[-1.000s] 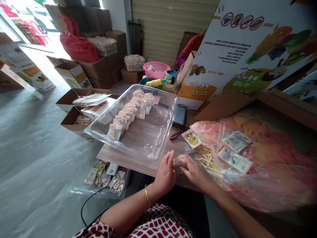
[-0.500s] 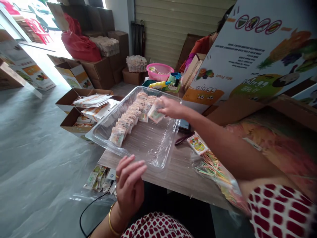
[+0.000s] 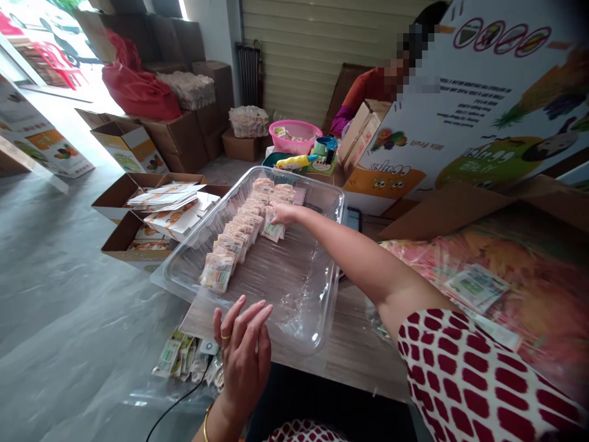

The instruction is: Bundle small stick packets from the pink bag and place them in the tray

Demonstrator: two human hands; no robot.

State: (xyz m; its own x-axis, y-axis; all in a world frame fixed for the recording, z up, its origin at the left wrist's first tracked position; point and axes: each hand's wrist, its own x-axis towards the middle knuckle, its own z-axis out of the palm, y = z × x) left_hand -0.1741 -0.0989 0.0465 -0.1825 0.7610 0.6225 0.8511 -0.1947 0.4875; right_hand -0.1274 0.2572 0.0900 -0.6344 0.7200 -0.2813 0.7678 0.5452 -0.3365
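Observation:
A clear plastic tray (image 3: 299, 301) rests on the wooden table (image 3: 350, 362), jutting past its left edge. Inside, a long row of small printed packets (image 3: 237, 236) leans overlapped along the left side, with a shorter row beside it at the far end. My right hand (image 3: 284, 213) reaches into the tray, its fingers closed on a small packet (image 3: 273, 229) at the near end of the shorter row. Those fingertips are partly hidden. My left hand (image 3: 246, 341) hovers by the tray's near edge with fingers stretched and nothing in them.
Cartons with flat printed card (image 3: 163, 199) stand left of the tray. Beyond it are a pink basin (image 3: 294, 141) and a yellow-handled tool (image 3: 294, 162). A large printed carton (image 3: 442, 135) and a bag of pinkish contents (image 3: 529, 276) are at right. A person (image 3: 363, 92) sits behind.
My right hand has moved left and slightly down with the packet, bringing it against the shorter row. My left hand has dropped a little, fingers still stretched. The view has shifted slightly.

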